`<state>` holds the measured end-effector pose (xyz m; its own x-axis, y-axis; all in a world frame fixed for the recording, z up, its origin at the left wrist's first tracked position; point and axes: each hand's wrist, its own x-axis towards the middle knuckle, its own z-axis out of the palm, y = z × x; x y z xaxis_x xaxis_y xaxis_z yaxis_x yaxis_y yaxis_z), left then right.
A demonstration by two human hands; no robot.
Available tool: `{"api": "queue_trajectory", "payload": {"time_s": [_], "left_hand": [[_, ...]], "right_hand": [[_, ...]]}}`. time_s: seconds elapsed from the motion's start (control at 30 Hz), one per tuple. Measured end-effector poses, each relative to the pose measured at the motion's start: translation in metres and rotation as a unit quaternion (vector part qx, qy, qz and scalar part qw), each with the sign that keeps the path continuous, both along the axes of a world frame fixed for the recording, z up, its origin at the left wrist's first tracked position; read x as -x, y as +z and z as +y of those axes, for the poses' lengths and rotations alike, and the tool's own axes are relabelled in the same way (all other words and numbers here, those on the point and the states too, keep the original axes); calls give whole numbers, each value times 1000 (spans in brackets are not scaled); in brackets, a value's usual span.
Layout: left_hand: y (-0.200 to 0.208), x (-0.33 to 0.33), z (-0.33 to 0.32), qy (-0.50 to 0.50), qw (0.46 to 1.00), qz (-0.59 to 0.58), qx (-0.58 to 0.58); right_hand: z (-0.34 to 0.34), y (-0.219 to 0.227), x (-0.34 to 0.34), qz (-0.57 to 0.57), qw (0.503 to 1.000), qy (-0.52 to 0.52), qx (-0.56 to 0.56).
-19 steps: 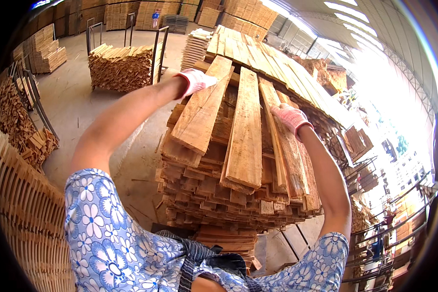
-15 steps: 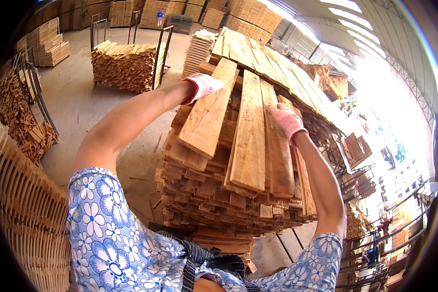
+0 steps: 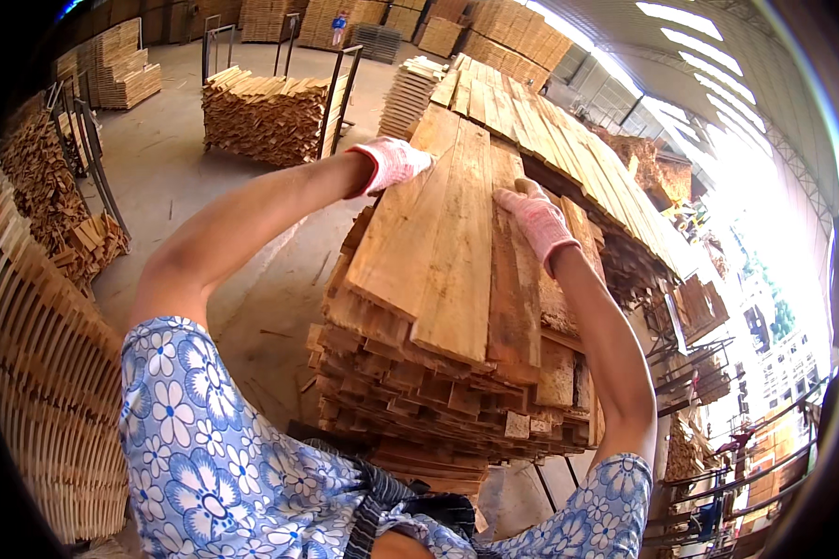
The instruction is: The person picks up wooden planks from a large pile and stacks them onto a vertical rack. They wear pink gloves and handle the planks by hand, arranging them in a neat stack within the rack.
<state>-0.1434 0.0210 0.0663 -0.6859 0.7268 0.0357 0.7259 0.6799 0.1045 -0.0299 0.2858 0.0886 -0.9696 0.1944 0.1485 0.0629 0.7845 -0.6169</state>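
Both my hands wear pink-and-white work gloves. My left hand [image 3: 396, 166] is closed over the outer edge of the leftmost wooden plank [image 3: 403, 244], near its far end. Against it, edge to edge, lies a second plank [image 3: 459, 270]. My right hand [image 3: 538, 219] has its bent fingers closed on a darker, rougher plank [image 3: 515, 289], which sits close to the second plank's right side. Some fingertips of both hands are hidden. These planks form the top layer at the near end of a tall plank stack [image 3: 410, 391].
Further rough planks [image 3: 557, 303] lie right of my right hand. A higher layer of boards [image 3: 569, 149] covers the stack's far part. On the left stand a metal rack of stacked wood [image 3: 266, 116] and a slatted wood pile [image 3: 42, 373]. A person [image 3: 339, 26] is far back.
The gap between the leftmost and second planks has closed. The darker plank has shifted left against them, with my right hand moving left too. My left hand stays on the leftmost plank.
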Motion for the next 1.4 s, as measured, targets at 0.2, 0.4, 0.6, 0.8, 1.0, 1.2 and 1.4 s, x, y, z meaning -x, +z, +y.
{"api": "queue_trajectory", "payload": {"time_s": [0.2,0.4,0.6,0.8,1.0,1.2,1.4], "left_hand": [[8,-6,-6,-79,974,179,113],[21,-19,-5,-27,991,108,71],[10,-1,-7,-10,989,114,97],[16,-15,3,-6,992,89,94],[10,-4,7,-65,988,121,70],[18,35,-37,59,944,-108,-306],[11,92,-24,27,962,14,-272]], "right_hand": [[-3,-9,1,-32,999,-13,41],[-2,-6,-4,-20,997,-4,-77],[-20,-1,-6,-26,997,-10,79],[-9,-4,0,-70,995,-52,-41],[24,-7,-5,-51,978,65,-193],[65,36,-73,-203,914,-149,-319],[98,-2,-101,-173,944,-200,-197]]}}
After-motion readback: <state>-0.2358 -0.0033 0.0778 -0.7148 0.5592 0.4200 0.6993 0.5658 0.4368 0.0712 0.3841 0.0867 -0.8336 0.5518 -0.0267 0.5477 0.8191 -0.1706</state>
